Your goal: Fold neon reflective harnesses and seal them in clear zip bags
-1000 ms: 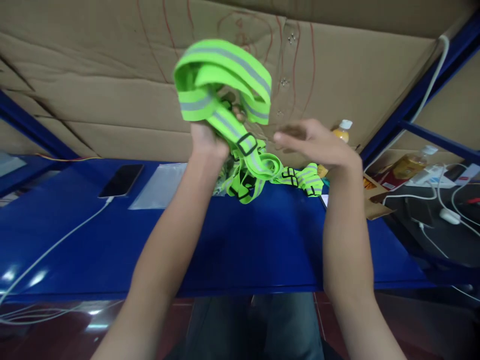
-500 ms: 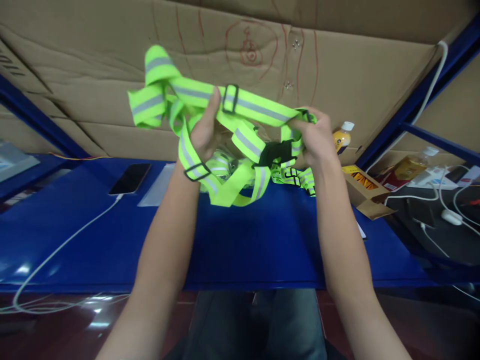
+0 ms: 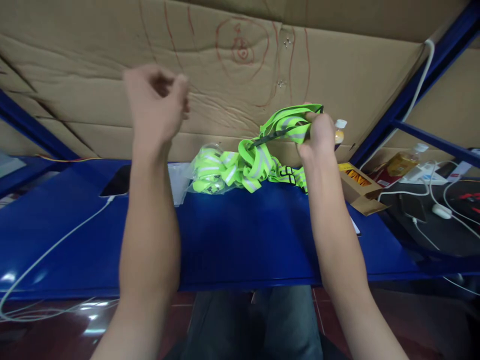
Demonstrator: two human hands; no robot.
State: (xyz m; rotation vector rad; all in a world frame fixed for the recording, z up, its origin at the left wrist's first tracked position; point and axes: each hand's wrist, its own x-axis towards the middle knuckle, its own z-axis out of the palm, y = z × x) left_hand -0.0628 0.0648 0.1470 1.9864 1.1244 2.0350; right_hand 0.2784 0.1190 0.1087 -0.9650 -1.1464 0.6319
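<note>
My right hand [image 3: 317, 135] is closed around a bunch of yellow-green reflective straps [image 3: 288, 122], raised above the back of the blue table. The straps droop to the left, down to a clear plastic bag [image 3: 212, 172] with more such straps. My left hand [image 3: 157, 100] is up in front of the cardboard, apart from the straps, its fingers curled with nothing visible between them. Another folded strap with black buckles [image 3: 288, 175] lies on the table below my right hand.
A phone [image 3: 116, 181] on a white cable lies at the left of the blue table [image 3: 243, 240]. An open carton [image 3: 360, 187] and bottles [image 3: 407, 162] stand at the right. Cardboard [image 3: 93, 50] lines the back.
My left hand has let go of the straps and moved up and left. The straps now hang gathered from my right hand, their left end lower, and the plastic bag is in fuller view.
</note>
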